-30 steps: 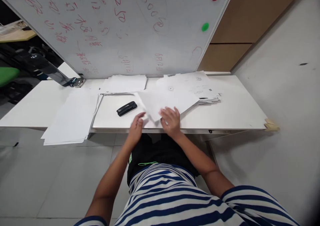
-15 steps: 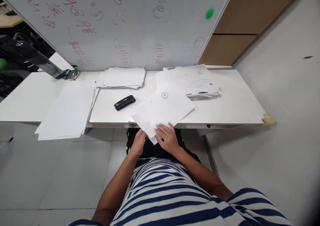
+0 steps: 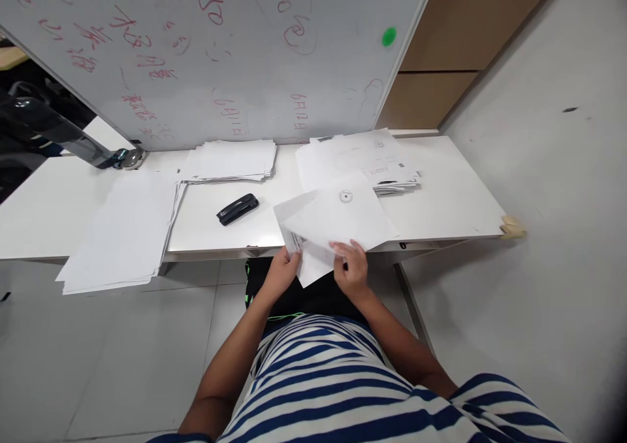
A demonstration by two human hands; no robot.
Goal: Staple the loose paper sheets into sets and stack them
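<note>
My left hand (image 3: pixel 283 273) pinches the left edge of a sheet of paper (image 3: pixel 317 268) at the front of the desk. Over it lies another sheet with a round star stamp (image 3: pixel 345 214), its near edge lifted. My right hand (image 3: pixel 351 266) has its fingers curled on that upper sheet's near edge. Printed text shows in the gap between the two. A black stapler (image 3: pixel 238 209) rests on the desk, left of the papers. Behind them is a thick stack of printed sheets (image 3: pixel 343 152), partly covered by the stamped sheet.
A pile of blank-looking sheets (image 3: pixel 125 224) overhangs the front edge at left. Another paper stack (image 3: pixel 228 160) lies against the whiteboard (image 3: pixel 255 57). A clear dark bottle (image 3: pixel 63 126) leans at far left. The white desk (image 3: pixel 441 201) ends near a wall at right.
My right hand has moved right, drawing the stamped sheet sideways and lifting its near edge off the sheet below. My left hand keeps hold of the lower sheet. The camera view has shifted slightly.
</note>
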